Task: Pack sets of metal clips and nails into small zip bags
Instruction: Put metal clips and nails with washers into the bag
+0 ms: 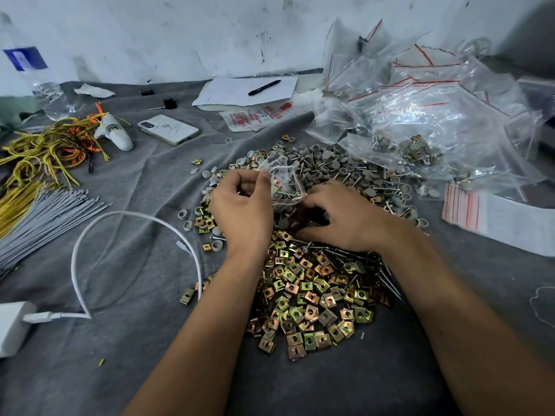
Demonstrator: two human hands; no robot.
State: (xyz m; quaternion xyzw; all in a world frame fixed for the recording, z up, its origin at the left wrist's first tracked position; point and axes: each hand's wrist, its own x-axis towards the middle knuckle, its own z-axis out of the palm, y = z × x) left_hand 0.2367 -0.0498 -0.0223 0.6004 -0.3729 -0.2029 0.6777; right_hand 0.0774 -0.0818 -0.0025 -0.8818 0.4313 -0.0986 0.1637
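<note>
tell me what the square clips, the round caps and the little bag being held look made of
Square clips: likely plated sheet metal, judging by the shiny yellow-to-copper iridescent sheen and punched centre holes.
Round caps: probably plastic or rubber; matte, uniform grey, no glint.
Little bag, held by the left hand: thin clear plastic film, glossy and wrinkled, with a red line near the zip edge.

Right hand [339, 217]: fingertips buried in the parts heap, grasp undeterminable. White charger block [13, 327] cut by left edge. Water bottle [27, 76] blurred, partly cropped. Print on flat packet [258, 114] illegible.
</note>
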